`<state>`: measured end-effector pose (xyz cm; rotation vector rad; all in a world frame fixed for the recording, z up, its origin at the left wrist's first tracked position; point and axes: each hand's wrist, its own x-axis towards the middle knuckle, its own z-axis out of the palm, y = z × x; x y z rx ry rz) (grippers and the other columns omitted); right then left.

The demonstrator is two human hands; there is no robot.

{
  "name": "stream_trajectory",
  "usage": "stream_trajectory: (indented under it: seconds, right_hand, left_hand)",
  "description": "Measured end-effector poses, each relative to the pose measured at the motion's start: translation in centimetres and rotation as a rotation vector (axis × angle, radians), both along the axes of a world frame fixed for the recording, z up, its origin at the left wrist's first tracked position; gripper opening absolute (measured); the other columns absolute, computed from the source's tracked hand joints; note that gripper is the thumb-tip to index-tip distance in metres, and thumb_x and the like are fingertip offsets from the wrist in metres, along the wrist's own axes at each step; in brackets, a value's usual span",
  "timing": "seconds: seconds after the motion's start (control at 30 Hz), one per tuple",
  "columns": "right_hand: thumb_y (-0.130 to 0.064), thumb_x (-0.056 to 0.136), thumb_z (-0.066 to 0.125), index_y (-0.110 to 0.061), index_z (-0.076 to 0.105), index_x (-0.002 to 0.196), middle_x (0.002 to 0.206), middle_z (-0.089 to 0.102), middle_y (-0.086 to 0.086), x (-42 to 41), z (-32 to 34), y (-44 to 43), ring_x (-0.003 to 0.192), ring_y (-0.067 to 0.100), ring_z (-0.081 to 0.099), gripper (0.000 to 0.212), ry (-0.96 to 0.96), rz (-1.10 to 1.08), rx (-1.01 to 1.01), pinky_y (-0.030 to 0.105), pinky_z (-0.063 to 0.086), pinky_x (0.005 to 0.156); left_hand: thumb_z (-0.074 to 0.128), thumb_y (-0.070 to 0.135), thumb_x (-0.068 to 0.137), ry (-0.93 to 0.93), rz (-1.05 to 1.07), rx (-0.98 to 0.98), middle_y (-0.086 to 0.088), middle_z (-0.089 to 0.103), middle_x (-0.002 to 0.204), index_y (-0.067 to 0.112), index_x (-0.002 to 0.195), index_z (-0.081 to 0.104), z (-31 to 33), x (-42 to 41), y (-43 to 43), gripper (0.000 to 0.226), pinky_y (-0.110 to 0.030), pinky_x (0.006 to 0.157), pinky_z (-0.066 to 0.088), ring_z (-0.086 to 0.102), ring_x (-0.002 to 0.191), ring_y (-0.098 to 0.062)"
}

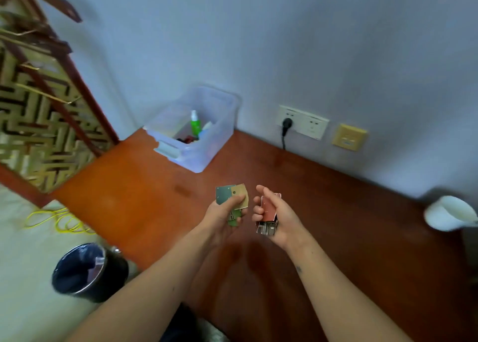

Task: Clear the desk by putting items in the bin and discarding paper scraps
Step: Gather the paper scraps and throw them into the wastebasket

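Above the reddish wooden desk (pixel 144 202), my left hand (pixel 222 217) pinches a few paper scraps (pixel 232 193): a dark green one, a tan one and a green one under the palm. My right hand (pixel 274 217) is closed on a small stack of scraps (pixel 269 210), a red-brown piece on top and a printed piece below. A clear plastic bin (pixel 207 148) stands at the back of the desk by the wall, holding a green bottle (pixel 195 123) and other small items. A round waste basket (pixel 85 272) with a dark liner stands on the floor left of the desk.
A wall socket with a black plug (pixel 287 123) and a yellow plate (pixel 349 137) sit on the wall behind the desk. A white rounded object (pixel 450 213) lies at the desk's right end. A patterned wooden screen (pixel 38 114) rises at left. A yellow cable (pixel 59 221) lies on the floor.
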<state>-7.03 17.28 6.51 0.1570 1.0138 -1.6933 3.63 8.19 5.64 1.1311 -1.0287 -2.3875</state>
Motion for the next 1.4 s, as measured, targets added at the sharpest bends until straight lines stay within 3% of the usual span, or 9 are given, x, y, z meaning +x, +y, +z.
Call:
stream_trajectory:
  seconds: [0.33,0.63,0.83,0.97,1.07,1.17,1.3,1.4]
  right_hand:
    - [-0.019,0.099,0.05,-0.014,0.063,0.109,0.085,0.073,0.008,9.0,1.1,-15.6,0.06,0.015,0.064,0.016,0.025,0.256,0.017,0.024,0.053,0.051]
    - [-0.017,0.093,0.061,-0.01,0.061,0.115,0.096,0.073,0.011,18.3,-0.5,-31.5,0.061,0.015,0.061,0.023,0.029,0.479,0.089,0.025,0.051,0.047]
    - [-0.015,0.092,0.063,-0.008,0.065,0.109,0.089,0.071,0.011,26.1,-2.8,-41.6,0.056,0.014,0.056,0.019,-0.015,0.614,0.172,0.022,0.046,0.045]
    - [-0.018,0.092,0.064,-0.006,0.061,0.11,0.083,0.069,0.008,31.2,-5.6,-47.0,0.054,0.012,0.055,0.022,-0.026,0.727,0.195,0.022,0.045,0.044]
    - [-0.02,0.09,0.067,-0.008,0.063,0.098,0.08,0.066,0.006,35.4,-8.3,-50.6,0.051,0.012,0.052,0.015,-0.025,0.846,0.236,0.023,0.044,0.042]
    - [-0.019,0.091,0.065,-0.011,0.063,0.09,0.077,0.063,0.004,39.2,-11.1,-53.2,0.049,0.012,0.048,0.008,-0.044,0.926,0.289,0.022,0.041,0.041]
    - [-0.02,0.092,0.063,-0.01,0.061,0.08,0.072,0.059,0.002,43.2,-16.6,-56.0,0.047,0.01,0.047,0.016,-0.038,0.997,0.389,0.02,0.036,0.04]
    - [-0.02,0.093,0.06,-0.01,0.059,0.083,0.066,0.058,0.001,45.2,-22.7,-57.4,0.041,0.009,0.045,0.013,-0.018,1.005,0.479,0.019,0.033,0.037]
  left_hand:
    - [0.071,0.032,0.084,0.013,0.238,-0.011,-0.004,0.061,0.059,0.01,0.092,0.064,-0.1,10.7,-12.6,0.024,-0.016,0.038,0.038,0.054,0.043,-0.01]
    - [0.069,0.033,0.085,-0.033,0.414,-0.001,-0.006,0.064,0.066,0.008,0.095,0.065,-1.7,21.3,-26.1,0.028,-0.016,0.041,0.043,0.056,0.049,-0.011]
    - [0.065,0.031,0.09,-0.117,0.545,-0.005,-0.008,0.063,0.071,0.009,0.092,0.066,-4.4,29.4,-33.9,0.022,-0.017,0.044,0.044,0.058,0.055,-0.012]
    - [0.065,0.026,0.091,-0.156,0.654,0.039,-0.009,0.067,0.085,0.008,0.109,0.062,-6.9,34.6,-37.6,0.025,-0.02,0.048,0.047,0.063,0.061,-0.012]
    - [0.067,0.027,0.089,-0.199,0.715,0.1,-0.012,0.068,0.104,0.005,0.12,0.061,-9.4,38.5,-40.1,0.039,-0.022,0.058,0.051,0.066,0.083,-0.02]
    - [0.066,0.021,0.09,-0.251,0.78,0.156,-0.014,0.068,0.109,0.009,0.117,0.063,-12.2,41.9,-41.7,0.029,-0.025,0.067,0.052,0.065,0.09,-0.023]
    - [0.068,0.018,0.089,-0.369,0.869,0.2,-0.015,0.067,0.114,0.011,0.117,0.061,-16.6,45.0,-43.1,0.029,-0.023,0.062,0.057,0.066,0.099,-0.025]
    - [0.069,0.012,0.088,-0.459,0.978,0.302,-0.009,0.068,0.099,0.013,0.104,0.064,-21.2,46.0,-43.9,0.017,-0.027,0.067,0.06,0.068,0.092,-0.023]
